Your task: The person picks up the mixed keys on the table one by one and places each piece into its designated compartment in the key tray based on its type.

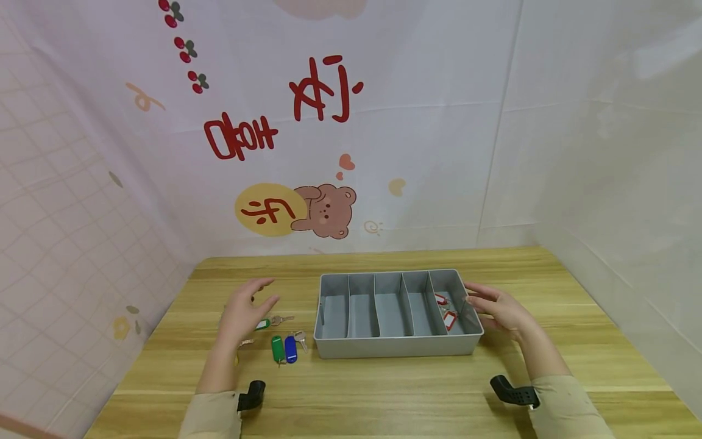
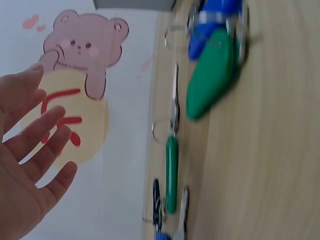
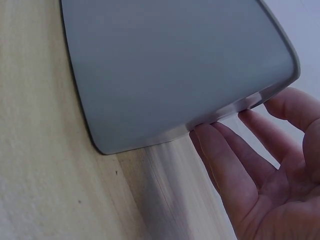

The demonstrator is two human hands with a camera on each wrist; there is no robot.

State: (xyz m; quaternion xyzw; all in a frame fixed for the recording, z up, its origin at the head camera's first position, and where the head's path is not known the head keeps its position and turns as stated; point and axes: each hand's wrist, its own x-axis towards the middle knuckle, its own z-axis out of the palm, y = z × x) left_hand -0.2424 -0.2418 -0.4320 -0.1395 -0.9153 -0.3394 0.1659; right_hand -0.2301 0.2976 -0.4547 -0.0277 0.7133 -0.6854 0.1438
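My left hand [image 1: 244, 311] hovers over the left of the table, fingers spread and holding nothing. Beneath and beside it are key tags with keys: a green tag [image 1: 278, 349], a blue tag [image 1: 291, 349] and another green tag [image 1: 263, 324] with its key [image 1: 282, 319]. In the left wrist view, that hand [image 2: 35, 150] has its palm showing, away from the tags. My right hand [image 1: 501, 310] touches the right end of a grey divided tray [image 1: 395, 347]. In the right wrist view, its fingertips [image 3: 205, 131] rest against the tray's outer wall, thumb near the rim.
Red key tags [image 1: 450, 320] lie in the tray's rightmost compartment. A yellow tag [image 1: 236, 358] is partly hidden by the left forearm. The wooden table [image 1: 373, 396] meets a printed cloth backdrop [image 1: 428, 152] behind, and cloth walls stand at both sides.
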